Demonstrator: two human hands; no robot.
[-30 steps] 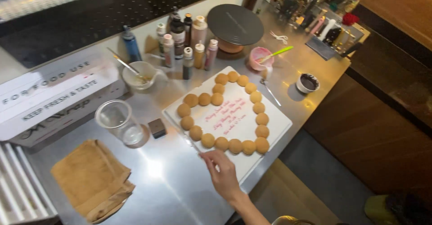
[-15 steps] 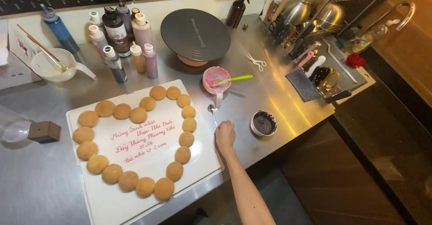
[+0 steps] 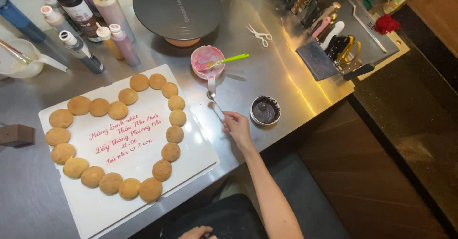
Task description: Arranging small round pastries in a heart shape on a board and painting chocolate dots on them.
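My right hand (image 3: 237, 127) reaches over the steel counter and its fingertips pinch the handle end of a small metal spoon (image 3: 213, 100), whose bowl lies toward a pink bowl (image 3: 206, 60) with a green spatula (image 3: 228, 60) in it. A small bowl of dark chocolate (image 3: 265, 110) sits just right of the hand. To the left lies a white board (image 3: 193, 148) bearing pink writing ringed by a heart of round golden cookies (image 3: 175, 134). My left hand (image 3: 194, 232) rests low on dark clothing at the bottom edge, only partly seen.
A black cake turntable (image 3: 177, 9) stands at the back. Several colouring bottles (image 3: 98, 26) cluster at the back left beside a white bowl (image 3: 19, 62). Small scissors (image 3: 260, 34) lie on the counter; a rack of utensils (image 3: 341, 43) is at right. The counter edge drops off near me.
The view has swung right and closer. My right hand left the board's front edge, moved right past it toward the pink bowl, and now holds the small spoon.
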